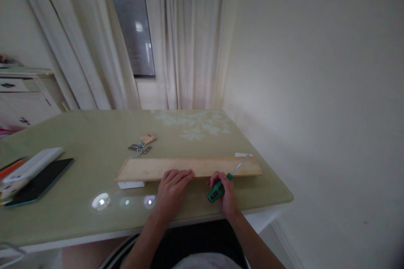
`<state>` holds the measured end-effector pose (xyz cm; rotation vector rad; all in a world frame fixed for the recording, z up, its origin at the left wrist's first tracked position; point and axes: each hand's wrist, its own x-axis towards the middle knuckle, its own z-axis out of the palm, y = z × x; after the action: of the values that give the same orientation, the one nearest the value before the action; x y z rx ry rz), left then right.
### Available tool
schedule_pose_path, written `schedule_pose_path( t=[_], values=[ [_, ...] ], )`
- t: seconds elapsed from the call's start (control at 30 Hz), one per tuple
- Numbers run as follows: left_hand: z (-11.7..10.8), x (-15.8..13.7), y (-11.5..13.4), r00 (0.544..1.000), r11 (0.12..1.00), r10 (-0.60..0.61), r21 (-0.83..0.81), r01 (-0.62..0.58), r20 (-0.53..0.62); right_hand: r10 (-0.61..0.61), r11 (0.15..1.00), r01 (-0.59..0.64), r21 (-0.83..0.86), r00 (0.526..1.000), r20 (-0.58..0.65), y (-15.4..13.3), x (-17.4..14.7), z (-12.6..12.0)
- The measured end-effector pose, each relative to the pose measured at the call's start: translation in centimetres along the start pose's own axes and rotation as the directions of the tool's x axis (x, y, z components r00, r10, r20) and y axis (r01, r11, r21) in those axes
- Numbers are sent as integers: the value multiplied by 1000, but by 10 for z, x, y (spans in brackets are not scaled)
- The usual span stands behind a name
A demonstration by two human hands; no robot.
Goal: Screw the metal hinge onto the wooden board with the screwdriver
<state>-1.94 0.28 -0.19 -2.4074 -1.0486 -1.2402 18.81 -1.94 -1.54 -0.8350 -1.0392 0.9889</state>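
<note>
A long pale wooden board (189, 167) lies across the green table (94, 134), propped on small white blocks (131, 184) at its ends. My left hand (172, 189) rests with fingers curled against the board's near edge. My right hand (224, 193) grips a green-handled screwdriver (217, 190); its thin metal shaft (240, 164) slants up over the board's right end.
Metal hinges or brackets (139, 148) and a small wooden piece (148, 138) lie behind the board. At the left sit a white device (30, 168) on a dark tablet (41, 180) and orange pens. Curtains, a window and a white wall stand behind.
</note>
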Motion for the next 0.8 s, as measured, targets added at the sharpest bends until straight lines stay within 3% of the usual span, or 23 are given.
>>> schedule_pose_path(
  t=[0.67,0.8],
  values=[
    [8,-6,-2,993,994,-104,-22,103,-55,16,1000,-17,-18,999,-37,-6,1,3],
    [9,-6,-1,995,998,-58,11,59,-79,13,1000,-13,-17,999,-33,-7,1,4]
  ],
)
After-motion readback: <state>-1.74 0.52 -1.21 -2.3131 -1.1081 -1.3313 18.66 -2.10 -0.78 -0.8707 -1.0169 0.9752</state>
